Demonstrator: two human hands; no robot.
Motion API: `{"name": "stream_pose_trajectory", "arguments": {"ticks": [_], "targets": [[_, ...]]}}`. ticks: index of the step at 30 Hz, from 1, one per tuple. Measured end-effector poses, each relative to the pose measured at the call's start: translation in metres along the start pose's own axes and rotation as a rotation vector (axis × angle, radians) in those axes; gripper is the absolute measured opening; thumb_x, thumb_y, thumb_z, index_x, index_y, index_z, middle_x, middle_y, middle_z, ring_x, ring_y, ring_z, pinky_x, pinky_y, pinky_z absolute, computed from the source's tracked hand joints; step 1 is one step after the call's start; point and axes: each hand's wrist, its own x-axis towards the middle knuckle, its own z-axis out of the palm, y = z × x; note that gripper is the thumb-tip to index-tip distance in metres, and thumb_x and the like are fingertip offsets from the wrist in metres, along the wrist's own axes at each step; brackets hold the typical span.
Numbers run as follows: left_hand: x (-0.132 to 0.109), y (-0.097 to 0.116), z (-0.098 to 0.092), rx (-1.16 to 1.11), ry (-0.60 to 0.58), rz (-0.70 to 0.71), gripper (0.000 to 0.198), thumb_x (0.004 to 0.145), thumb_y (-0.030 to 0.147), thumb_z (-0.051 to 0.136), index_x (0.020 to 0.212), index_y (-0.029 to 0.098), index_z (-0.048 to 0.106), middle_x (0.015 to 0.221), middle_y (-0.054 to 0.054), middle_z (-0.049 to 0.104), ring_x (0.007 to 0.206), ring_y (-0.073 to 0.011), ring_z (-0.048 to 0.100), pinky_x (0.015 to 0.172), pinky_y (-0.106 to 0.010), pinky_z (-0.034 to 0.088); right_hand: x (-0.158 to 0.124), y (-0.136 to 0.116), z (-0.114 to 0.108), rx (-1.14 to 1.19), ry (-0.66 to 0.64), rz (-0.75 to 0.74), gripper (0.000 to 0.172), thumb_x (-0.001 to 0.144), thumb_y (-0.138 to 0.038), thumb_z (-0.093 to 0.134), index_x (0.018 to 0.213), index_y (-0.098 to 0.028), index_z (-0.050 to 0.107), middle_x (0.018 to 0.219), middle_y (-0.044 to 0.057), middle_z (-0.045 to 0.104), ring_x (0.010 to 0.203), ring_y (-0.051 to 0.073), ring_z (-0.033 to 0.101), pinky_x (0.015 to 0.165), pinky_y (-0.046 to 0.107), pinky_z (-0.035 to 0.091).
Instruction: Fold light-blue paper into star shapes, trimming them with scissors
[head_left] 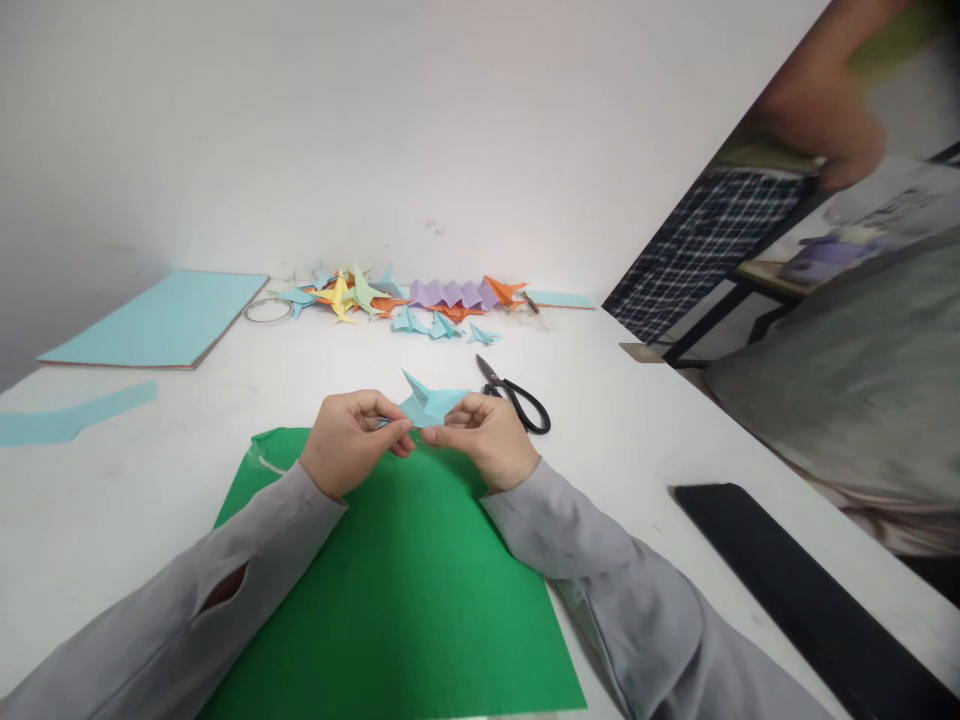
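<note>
A small light-blue origami crane (429,402) is held up over the far edge of a green sheet (397,600). My left hand (346,440) pinches its left lower side between thumb and fingers. On the other side, my right hand (491,435) grips the folded paper the same way. One pointed tip rises at its upper left; fingers hide parts of the lower edges. Black-handled scissors (525,400) lie just beyond my right hand, blades pointing away.
Several folded paper cranes (352,293) and a purple pleated paper (454,293) lie along the wall. Blue paper sheets (161,318), a roll of tape (268,310) and a blue strip (82,412) are left. A black flat bar (795,590) lies right, near another person (825,380).
</note>
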Motion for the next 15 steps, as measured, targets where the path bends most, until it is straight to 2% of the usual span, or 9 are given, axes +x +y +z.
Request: {"name": "stream_pose_trajectory", "arguments": {"ticks": [6,12,15], "targets": [[0.0006,0.0002,-0.0008,-0.032,-0.012,-0.031,0.011,0.062,0.016,0.067,0.059,0.01,0.058,0.046,-0.002,0.063,0.043,-0.0128,0.06,0.047,-0.023,0.052,0.0004,0.002,-0.0015,0.049,-0.046,0.031,0.025,0.044,-0.017,0.078,0.049,-0.015,0.054,0.046,0.0,0.062,0.045,0.012,0.056,0.048,0.025,0.042],[0.0008,-0.0012,-0.001,-0.036,-0.018,-0.039,0.011,0.061,0.017,0.067,0.059,0.011,0.058,0.047,-0.002,0.063,0.043,-0.0131,0.06,0.047,-0.024,0.053,0.0012,0.0034,-0.0017,0.092,-0.075,0.072,0.024,0.044,-0.018,0.078,0.049,-0.015,0.054,0.047,0.001,0.063,0.044,0.011,0.055,0.049,0.025,0.042],[0.0006,-0.0003,0.0005,-0.023,0.003,-0.035,0.01,0.061,0.015,0.067,0.057,0.011,0.058,0.046,-0.002,0.063,0.043,-0.0135,0.06,0.046,-0.024,0.052,0.0015,0.0048,-0.0011,0.081,-0.06,0.069,0.028,0.043,-0.02,0.079,0.048,-0.016,0.052,0.043,-0.003,0.057,0.044,0.012,0.054,0.048,0.026,0.042]]}}
